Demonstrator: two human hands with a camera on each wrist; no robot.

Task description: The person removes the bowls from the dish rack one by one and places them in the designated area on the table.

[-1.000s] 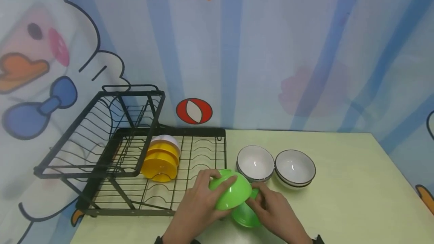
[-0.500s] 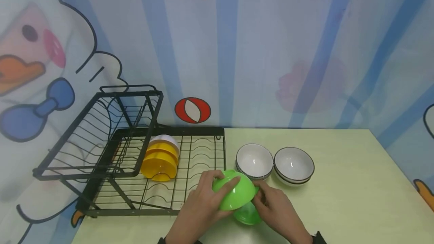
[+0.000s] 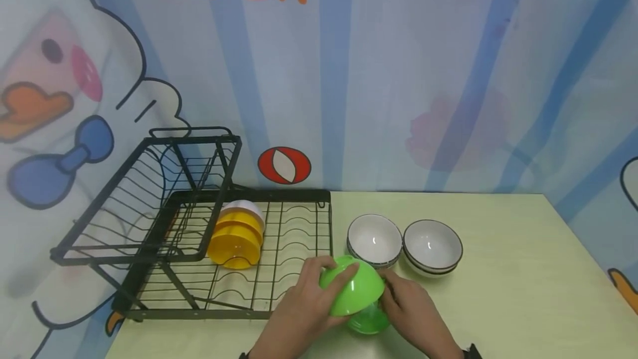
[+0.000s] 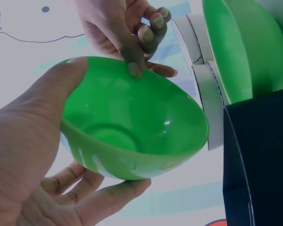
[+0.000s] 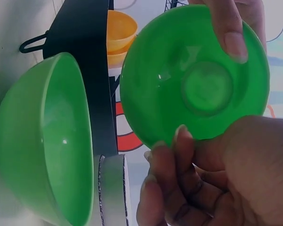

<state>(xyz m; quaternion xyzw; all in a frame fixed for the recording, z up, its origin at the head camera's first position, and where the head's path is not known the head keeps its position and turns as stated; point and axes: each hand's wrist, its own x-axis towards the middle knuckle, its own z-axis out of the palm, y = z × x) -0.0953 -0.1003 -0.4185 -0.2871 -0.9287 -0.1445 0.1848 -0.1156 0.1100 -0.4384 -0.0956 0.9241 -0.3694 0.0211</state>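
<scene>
A green bowl (image 3: 360, 295) is held up on its side over the table, its hollow turned away from the head camera. My left hand (image 3: 310, 304) grips it, with the thumb over the rim and the fingers under the outside, as the left wrist view shows. My right hand (image 3: 416, 309) pinches the rim at the opposite side; its thumb lies just inside the bowl (image 4: 132, 108) in the left wrist view. A second green bowl (image 3: 370, 321) stands on the table below, partly hidden by the held one and open upward in the right wrist view.
Left of the hands stands a black dish rack (image 3: 279, 195) with an upper tier. Yellow bowls (image 3: 234, 247) and a white bowl (image 3: 245, 205) stand on edge in it. Two short stacks of white bowls, a left stack (image 3: 375, 240) and a right stack (image 3: 432, 245), sit behind my hands.
Both hands and the held green bowl have shifted slightly to the right. The held bowl now covers more of the green bowl beneath it. The rack and white bowls stay put.
</scene>
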